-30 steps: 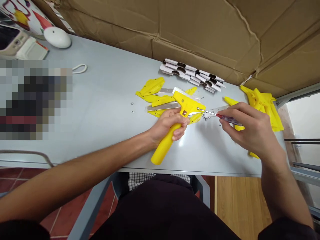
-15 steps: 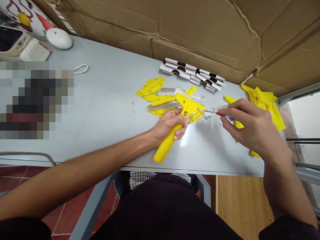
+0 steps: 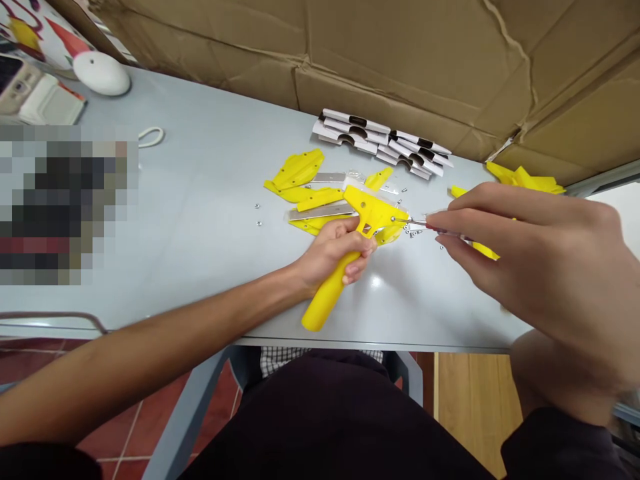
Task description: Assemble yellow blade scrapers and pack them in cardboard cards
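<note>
My left hand (image 3: 337,252) is wrapped round the neck of a yellow scraper (image 3: 327,293), its handle slanting down toward the table's front edge. Between the fingertips of my right hand (image 3: 530,260) is a thin screwdriver (image 3: 417,222), whose tip meets the screw at the right end of the scraper's head. Behind the head lie yellow plastic plates (image 3: 300,170) and metal blades (image 3: 323,212). Small nuts and screws (image 3: 411,233) lie just right of the head, partly under the screwdriver.
White folded card sleeves (image 3: 357,130) lie at the back beside a cardboard wall (image 3: 380,60). More yellow parts (image 3: 525,179) are at the right. Two loose nuts (image 3: 258,215) sit left of the plates. A white rounded object (image 3: 101,73) stands at the back left.
My right hand looks larger and nearer the camera, its back turned more upward, now covering much of the yellow pile. The screwdriver tip stays at the screw. The view has shifted slightly.
</note>
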Tool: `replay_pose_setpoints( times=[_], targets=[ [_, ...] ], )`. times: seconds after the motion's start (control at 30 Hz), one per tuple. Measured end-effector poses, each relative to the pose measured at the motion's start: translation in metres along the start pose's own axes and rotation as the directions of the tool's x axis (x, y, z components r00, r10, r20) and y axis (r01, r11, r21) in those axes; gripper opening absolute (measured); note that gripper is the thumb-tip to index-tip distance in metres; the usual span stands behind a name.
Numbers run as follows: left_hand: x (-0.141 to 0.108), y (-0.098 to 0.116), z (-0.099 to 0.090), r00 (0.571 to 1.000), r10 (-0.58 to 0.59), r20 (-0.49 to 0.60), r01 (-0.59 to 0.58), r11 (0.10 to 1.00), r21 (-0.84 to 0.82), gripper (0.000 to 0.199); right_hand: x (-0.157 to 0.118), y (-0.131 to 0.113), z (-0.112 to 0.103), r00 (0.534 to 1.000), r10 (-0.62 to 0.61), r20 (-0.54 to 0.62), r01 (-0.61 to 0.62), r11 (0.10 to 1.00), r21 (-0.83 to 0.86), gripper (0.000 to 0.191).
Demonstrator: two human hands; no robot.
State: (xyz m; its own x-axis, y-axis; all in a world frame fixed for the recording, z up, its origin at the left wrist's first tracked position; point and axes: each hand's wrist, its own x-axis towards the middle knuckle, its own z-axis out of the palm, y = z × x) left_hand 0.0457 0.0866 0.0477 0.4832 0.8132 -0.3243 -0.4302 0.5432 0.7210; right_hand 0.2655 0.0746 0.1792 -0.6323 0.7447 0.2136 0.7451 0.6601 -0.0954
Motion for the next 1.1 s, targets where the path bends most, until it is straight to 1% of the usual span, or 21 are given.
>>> replay_pose_setpoints(
  times=[0.07,0.13,0.2,0.27,0.33,0.37,0.47,0.53,0.57,0.67,0.77,0.83,0.87,0.93,0.97,1.03,1.1],
  targets=[
    [0.0,0.0,0.0,1.0,0.007,0.002,-0.007,1.0,0.001,0.021,0.005,0.0,-0.002,1.0,-0.027,0.003,0.027,0.998,-0.06,0.021],
    [0.001,0.0,0.0,1.0,0.015,0.013,-0.015,1.0,-0.001,0.022,0.012,0.002,-0.003,0.999,-0.048,0.004,0.048,0.997,-0.059,0.02],
    [0.001,0.0,-0.001,1.0,0.015,0.026,-0.015,1.0,-0.004,0.022,0.018,0.007,-0.001,0.998,-0.069,0.007,0.069,0.998,-0.013,0.02],
    [0.001,0.0,-0.002,0.999,0.009,0.034,-0.009,1.0,-0.011,0.021,0.022,0.013,0.002,0.992,-0.123,0.008,0.122,0.991,0.055,0.018],
    [0.001,0.0,-0.002,0.999,0.006,0.034,-0.005,1.0,-0.022,0.021,0.023,0.019,0.004,0.984,-0.177,0.022,0.173,0.976,0.133,0.019],
    [0.001,0.001,-0.002,0.999,0.005,0.035,-0.004,1.0,-0.025,0.021,0.022,0.021,0.005,0.982,-0.185,0.036,0.176,0.971,0.164,0.019],
    [0.0,0.0,-0.001,1.0,0.011,0.029,-0.01,0.999,-0.033,0.021,0.019,0.023,0.001,0.991,-0.108,0.075,0.088,0.969,0.233,0.02],
    [0.0,0.0,-0.002,1.0,0.014,0.025,-0.013,0.999,-0.032,0.022,0.018,0.021,-0.002,0.996,-0.051,0.068,0.031,0.966,0.257,0.015],
    [0.0,-0.001,-0.002,1.0,0.014,0.026,-0.013,0.999,-0.031,0.022,0.017,0.02,-0.003,0.998,-0.038,0.049,0.024,0.969,0.246,0.015],
    [0.0,-0.003,-0.004,0.999,0.021,0.026,-0.021,0.999,-0.027,0.023,0.018,0.017,-0.003,0.998,-0.044,-0.055,0.049,0.994,0.102,0.017],
    [0.0,-0.003,-0.004,0.999,0.028,0.026,-0.027,0.999,-0.028,0.022,0.02,0.017,0.002,0.988,-0.061,-0.143,0.055,0.998,-0.044,0.01],
    [0.0,-0.002,-0.004,0.999,0.026,0.019,-0.026,0.999,-0.035,0.022,0.021,0.017,0.005,0.99,-0.059,-0.132,0.05,0.996,-0.075,0.01],
    [-0.001,-0.001,-0.003,1.0,0.027,0.012,-0.026,0.999,-0.043,0.022,0.021,0.018,0.006,0.993,-0.049,-0.103,0.042,0.997,-0.065,0.009],
    [-0.001,0.0,-0.002,0.999,0.033,-0.005,-0.033,0.997,-0.065,0.022,0.021,0.019,0.006,0.999,-0.025,-0.038,0.024,1.0,-0.008,0.004],
    [-0.001,0.0,-0.002,0.999,0.036,-0.013,-0.037,0.996,-0.076,0.022,0.021,0.02,0.006,1.0,-0.009,-0.011,0.009,1.0,0.026,0.008],
    [0.0,0.0,-0.001,0.999,0.035,-0.02,-0.037,0.996,-0.087,0.021,0.022,0.022,0.005,1.0,0.014,-0.003,-0.014,0.997,0.07,0.01],
    [0.0,0.0,-0.001,0.999,0.034,-0.028,-0.037,0.995,-0.093,0.021,0.022,0.024,0.007,0.999,0.047,-0.018,-0.045,0.997,0.058,0.006]
  ],
)
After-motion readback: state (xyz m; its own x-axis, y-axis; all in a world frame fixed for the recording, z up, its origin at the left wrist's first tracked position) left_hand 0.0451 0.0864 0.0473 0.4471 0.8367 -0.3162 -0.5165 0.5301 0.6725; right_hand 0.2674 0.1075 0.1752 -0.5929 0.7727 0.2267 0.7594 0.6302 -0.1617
